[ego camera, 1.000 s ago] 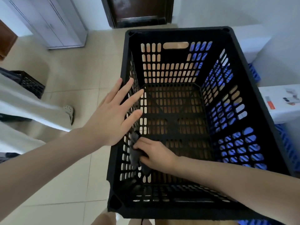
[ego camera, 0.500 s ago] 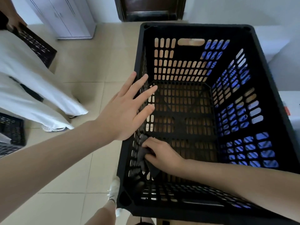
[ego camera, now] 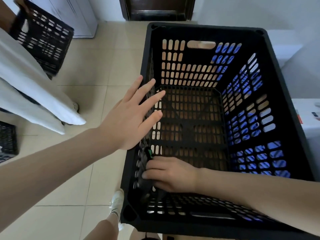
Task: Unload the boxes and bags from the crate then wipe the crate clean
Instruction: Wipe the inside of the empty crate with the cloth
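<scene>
A large black slotted crate [ego camera: 206,28] stands in front of me with nothing in it but my right hand. My left hand [ego camera: 131,116] lies flat with spread fingers on the top of the crate's left wall. My right hand [ego camera: 171,172] is inside, low against the left wall, gripping a dark cloth [ego camera: 146,163] with a small green tag and pressing it to the slots. Most of the cloth is hidden under my fingers.
Another person in white clothing [ego camera: 29,94] stands at the left holding a second black crate [ego camera: 43,38]. A further black crate [ego camera: 7,141] sits at the left edge. Blue crates [ego camera: 275,155] show through the right wall, and a white box [ego camera: 308,118] lies beyond it. My foot [ego camera: 116,205] is by the near left corner.
The right hand has shifted the cloth slightly along the left wall. The person at the left has lifted their crate higher and nearer. My view has moved a little left.
</scene>
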